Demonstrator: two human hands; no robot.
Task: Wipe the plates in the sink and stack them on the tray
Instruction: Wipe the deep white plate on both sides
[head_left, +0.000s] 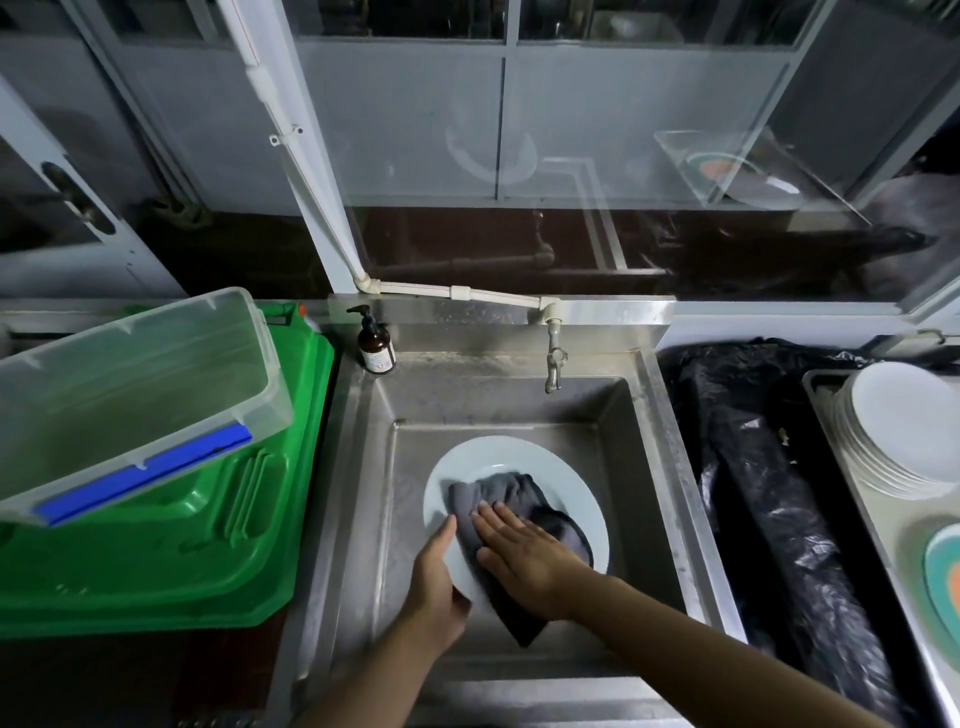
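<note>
Dim kitchen, steel sink (649, 431) under a tap (555, 358), soap bottle (375, 343) at back-left corner. Green bin (208, 545) w/ clear tub (130, 395) on left; black bag (769, 493), then tray (852, 499) w/ plate stack (898, 431) on right. 1 white plate (519, 457) lies in basin, looks flat, long axis near-far. Left hand (436, 587) grips its near-left rim. Right hand (519, 551), fingers straight, presses grey cloth (498, 493) onto plate.

White plate (566, 486) w/ grey cloth (498, 493); green bin (208, 545), black bag (779, 493), brown bottle (375, 345).
</note>
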